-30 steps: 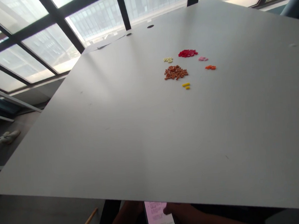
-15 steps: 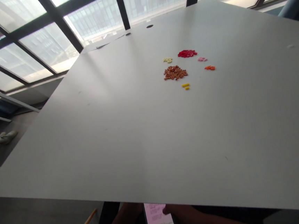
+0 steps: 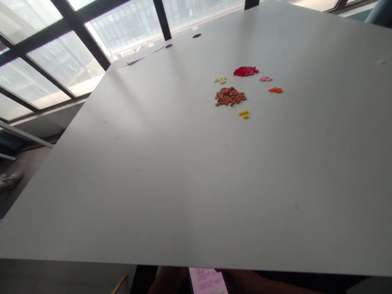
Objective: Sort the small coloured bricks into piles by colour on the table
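Below the table's front edge, a phone (image 3: 210, 285) with a lit pinkish screen is held low, its top end partly hidden by the tabletop. My left hand (image 3: 173, 275) closes around its left side, in deep shadow. At the phone's right edge, my right hand (image 3: 237, 278) grips it, most of its fingers dark or hidden. Far off on the table lie small piles of short pieces: brown (image 3: 230, 96), red (image 3: 245, 71), cream (image 3: 220, 79), pink (image 3: 265, 78) and orange (image 3: 275, 90). A few yellow pieces (image 3: 244, 114) lie nearest me.
The white table (image 3: 191, 175) fills most of the view. Two dark round holes, one of them a cable hole (image 3: 197, 35), sit near the windows (image 3: 123, 23). At left, another person's shoe (image 3: 11, 179) shows on the floor. A wooden handle (image 3: 115, 291) leans at lower left.
My right thumb has slid off the phone's screen toward its right edge. The screen content looks slightly shifted. The piles on the table are unchanged.
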The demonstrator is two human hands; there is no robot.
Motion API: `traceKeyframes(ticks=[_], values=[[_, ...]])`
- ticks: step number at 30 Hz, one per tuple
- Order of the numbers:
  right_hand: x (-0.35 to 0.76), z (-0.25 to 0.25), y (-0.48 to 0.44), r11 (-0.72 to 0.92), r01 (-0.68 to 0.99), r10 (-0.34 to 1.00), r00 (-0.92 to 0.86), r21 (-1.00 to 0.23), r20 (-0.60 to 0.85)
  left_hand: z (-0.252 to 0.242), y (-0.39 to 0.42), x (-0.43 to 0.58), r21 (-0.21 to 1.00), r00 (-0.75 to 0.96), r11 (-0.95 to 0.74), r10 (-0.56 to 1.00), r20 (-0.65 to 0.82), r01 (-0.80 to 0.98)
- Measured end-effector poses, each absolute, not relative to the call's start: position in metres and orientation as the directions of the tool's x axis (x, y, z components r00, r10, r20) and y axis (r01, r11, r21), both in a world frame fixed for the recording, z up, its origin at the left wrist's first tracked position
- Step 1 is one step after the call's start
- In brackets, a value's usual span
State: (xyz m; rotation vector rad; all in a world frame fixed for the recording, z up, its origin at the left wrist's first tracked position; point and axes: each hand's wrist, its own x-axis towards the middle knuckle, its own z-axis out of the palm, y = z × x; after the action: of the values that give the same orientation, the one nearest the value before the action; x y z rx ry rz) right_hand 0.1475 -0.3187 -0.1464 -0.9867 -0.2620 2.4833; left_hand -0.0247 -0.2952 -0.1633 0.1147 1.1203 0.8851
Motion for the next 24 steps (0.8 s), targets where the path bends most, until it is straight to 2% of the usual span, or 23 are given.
traceKeyframes(ticks=[3, 6, 12, 18, 21, 24], values=[[0.147, -0.13, -0.311, -0.845, -0.367, 0.531, -0.666, -0.39, -0.523, -0.162, -0.294, -0.023, 0.502, 0.143, 0.663, 0.671, -0.727, -0.555], [0.146, -0.131, -0.311, -0.841, -0.37, 0.537, -0.662, -0.396, -0.523, -0.16, -0.293, -0.019, 0.502, 0.144, 0.668, 0.667, -0.731, -0.549], [0.148, -0.167, -0.328, -0.923, -0.323, 0.365, -0.572, -0.206, -0.735, -0.153, -0.29, -0.015, 0.495, 0.123, 0.68, 0.647, -0.753, -0.541], [0.149, -0.179, -0.333, -0.931, -0.325, 0.334, -0.565, -0.168, -0.755, -0.15, -0.29, -0.014, 0.491, 0.11, 0.673, 0.643, -0.757, -0.552], [0.147, -0.167, -0.328, -0.913, -0.339, 0.394, -0.584, -0.229, -0.709, -0.152, -0.29, -0.013, 0.487, 0.122, 0.667, 0.651, -0.749, -0.564], [0.147, -0.147, -0.318, -0.854, -0.392, 0.52, -0.642, -0.342, -0.563, -0.154, -0.291, -0.014, 0.479, 0.151, 0.651, 0.671, -0.726, -0.588]])
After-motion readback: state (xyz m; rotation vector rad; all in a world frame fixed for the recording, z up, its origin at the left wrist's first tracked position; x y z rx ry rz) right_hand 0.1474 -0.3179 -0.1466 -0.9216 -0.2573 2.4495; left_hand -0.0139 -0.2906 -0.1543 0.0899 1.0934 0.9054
